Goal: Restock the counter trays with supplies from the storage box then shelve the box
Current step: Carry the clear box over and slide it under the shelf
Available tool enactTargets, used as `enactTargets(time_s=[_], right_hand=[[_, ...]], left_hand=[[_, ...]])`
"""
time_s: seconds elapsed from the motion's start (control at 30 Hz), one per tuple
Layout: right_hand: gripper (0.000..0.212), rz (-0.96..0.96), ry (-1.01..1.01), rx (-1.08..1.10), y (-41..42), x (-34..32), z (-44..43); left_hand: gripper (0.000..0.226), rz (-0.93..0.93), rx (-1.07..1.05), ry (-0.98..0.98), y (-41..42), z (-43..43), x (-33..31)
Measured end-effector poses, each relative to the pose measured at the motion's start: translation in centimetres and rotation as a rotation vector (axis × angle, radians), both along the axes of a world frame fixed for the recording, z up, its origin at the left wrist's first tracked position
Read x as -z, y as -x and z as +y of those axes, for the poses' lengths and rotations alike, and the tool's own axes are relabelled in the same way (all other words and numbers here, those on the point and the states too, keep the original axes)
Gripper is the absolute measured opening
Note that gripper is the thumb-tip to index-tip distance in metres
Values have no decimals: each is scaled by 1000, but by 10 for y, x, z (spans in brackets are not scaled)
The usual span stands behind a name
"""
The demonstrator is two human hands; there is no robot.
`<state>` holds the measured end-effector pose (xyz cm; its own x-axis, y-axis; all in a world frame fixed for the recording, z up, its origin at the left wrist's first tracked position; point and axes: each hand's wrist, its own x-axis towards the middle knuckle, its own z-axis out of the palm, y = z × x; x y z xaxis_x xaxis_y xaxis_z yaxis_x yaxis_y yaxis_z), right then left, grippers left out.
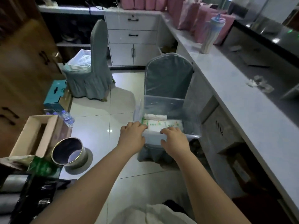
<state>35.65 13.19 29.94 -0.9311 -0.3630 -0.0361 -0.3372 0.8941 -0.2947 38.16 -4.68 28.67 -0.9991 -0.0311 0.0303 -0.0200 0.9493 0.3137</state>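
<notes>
Fingers [137, 125] of both hands curled over the near rim of the clear storage box [191, 113], white packets [160, 125] inside.

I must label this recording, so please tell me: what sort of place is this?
Probably the staff side of a reception or service counter, perhaps in a hotel or banquet venue. A long counter holds pink gift bags, fabric-covered banquet chairs stand behind it, and cardboard cartons sit underneath.

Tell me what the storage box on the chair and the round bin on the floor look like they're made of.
The storage box looks like clear, slightly frosted plastic: the chair back and the packets inside show through its walls. The round bin looks like metal with a shiny finish: its rim catches bright glints and its inner wall reflects light, though coated plastic can't be ruled out.
</notes>
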Motion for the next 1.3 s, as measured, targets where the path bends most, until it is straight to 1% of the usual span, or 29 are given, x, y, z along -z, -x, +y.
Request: enactTargets(time_s=[0.2,0.3,0.43,0.53,0.63,0.77,0.93,1.07,1.17,1.23,1.3], right_hand=[[36,135,42,77,87,-21,-13],[35,184,36,108,141,-25,-13],[38,151,46,112,211,-26,-8],[36,163,86,139,262,-33,0],[35,208,114,235,308,-46,11],[33,208,107,340,335,-49,29],[37,193,28,556,362,-46,63],[38,221,-18,758,382,-48,79],[37,188,-25,925,393,-35,80],[37,140,-46,1040,394,-22,70],[37,108,-52,1152,389,-7,52]], left_hand=[[43,126,55,13,121,-15,-33],[44,170,128,63,186,-9,-47],[48,117,215,135,265,1,-54],[47,99,268,170,320,8,-59],[45,148,311,140,373,18,-73],[45,197,404,85,421,49,-82],[48,142,641,46,491,129,-91],[47,161,871,15,525,175,-92],[46,175,1019,-27,547,182,-74],[45,132,1119,-60,557,177,-58],[45,90,1216,-41,562,167,-39]])
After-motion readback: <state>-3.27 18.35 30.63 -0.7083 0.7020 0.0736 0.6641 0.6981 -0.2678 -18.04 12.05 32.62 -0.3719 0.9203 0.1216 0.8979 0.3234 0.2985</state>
